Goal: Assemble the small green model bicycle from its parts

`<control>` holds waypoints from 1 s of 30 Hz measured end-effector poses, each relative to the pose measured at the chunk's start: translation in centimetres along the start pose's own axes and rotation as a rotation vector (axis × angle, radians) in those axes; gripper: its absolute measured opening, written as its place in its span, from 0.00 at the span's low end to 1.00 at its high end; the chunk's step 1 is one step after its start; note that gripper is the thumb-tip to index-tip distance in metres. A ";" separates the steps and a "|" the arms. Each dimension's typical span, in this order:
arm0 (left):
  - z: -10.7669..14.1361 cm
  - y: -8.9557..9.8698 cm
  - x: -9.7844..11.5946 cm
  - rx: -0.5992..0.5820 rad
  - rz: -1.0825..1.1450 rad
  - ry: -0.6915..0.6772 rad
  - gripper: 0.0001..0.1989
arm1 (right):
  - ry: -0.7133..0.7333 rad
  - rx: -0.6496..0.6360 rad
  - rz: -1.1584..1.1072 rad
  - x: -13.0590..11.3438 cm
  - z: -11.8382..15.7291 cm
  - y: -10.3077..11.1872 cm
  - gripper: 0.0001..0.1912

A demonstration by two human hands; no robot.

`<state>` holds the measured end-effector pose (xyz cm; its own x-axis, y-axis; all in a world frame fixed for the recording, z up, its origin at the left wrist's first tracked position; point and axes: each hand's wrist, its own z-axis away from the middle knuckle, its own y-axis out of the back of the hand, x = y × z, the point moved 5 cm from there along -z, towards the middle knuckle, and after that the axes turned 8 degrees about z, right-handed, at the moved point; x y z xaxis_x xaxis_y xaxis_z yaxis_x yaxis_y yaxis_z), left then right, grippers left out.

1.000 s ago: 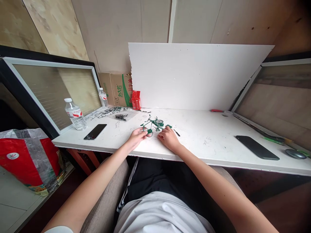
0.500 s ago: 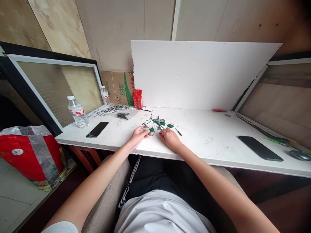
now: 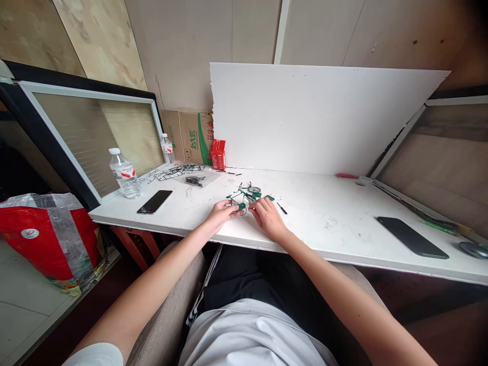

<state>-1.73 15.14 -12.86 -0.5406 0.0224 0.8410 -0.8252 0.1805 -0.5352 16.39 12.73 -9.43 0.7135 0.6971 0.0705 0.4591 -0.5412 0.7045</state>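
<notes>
Apparently, the left hand (image 3: 223,214) served as a holder for the small green bicycle model (image 3: 247,194), which was on the near part of the white surface (image 3: 316,213). We saw the grip of this hand clamped on the model, with the thumb at its round green part (image 3: 241,206); we think so thin a frame would tip easily without such support. The right hand (image 3: 267,216) had its fingertips gathered together at the other side of the model, but we could not tell whether its grip pinched some piece, because the fingers themselves hid it. The spoked wheel (image 3: 254,189) was at the far side, and this, in our judgement, left the near end within reach of both hands. Just beyond the right fingers lay a flat green piece (image 3: 269,197), and near it a slim dark stick (image 3: 281,208), probably put there to be near at hand. Farther back at the left lay the thin dark part frames (image 3: 183,171) and a clear bag (image 3: 209,177) with dark pieces (image 3: 195,181), while a phone (image 3: 154,202) at the left and a dark slab (image 3: 412,237), like a phone, at the right were well apart from the model, so that, we suppose, they did not hinder the work.
</notes>
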 end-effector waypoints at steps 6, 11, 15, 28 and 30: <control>1.0 -2.0 -1.1 -0.004 0.060 0.130 0.10 | -0.031 0.049 0.054 -0.1 0.0 0.3 0.07; 0.7 -1.8 -1.5 0.004 0.045 0.138 0.10 | -0.072 0.052 0.070 0.1 0.1 0.2 0.05; 0.6 -1.6 -1.6 -0.008 0.001 0.145 0.09 | -0.042 0.021 -0.018 0.1 0.1 0.1 0.06; 0.3 -1.2 -1.9 -0.038 -0.003 0.147 0.11 | -0.037 -0.024 -0.165 0.5 0.1 -0.6 0.08; 0.3 -1.2 -1.9 -0.044 0.007 0.148 0.11 | -0.039 -0.033 -0.169 0.5 0.1 -0.6 0.08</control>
<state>0.19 14.55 -13.86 -0.5137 0.1679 0.8414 -0.8117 0.2227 -0.5400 16.53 13.36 -9.90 0.6482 0.7574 -0.0782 0.5569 -0.4015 0.7271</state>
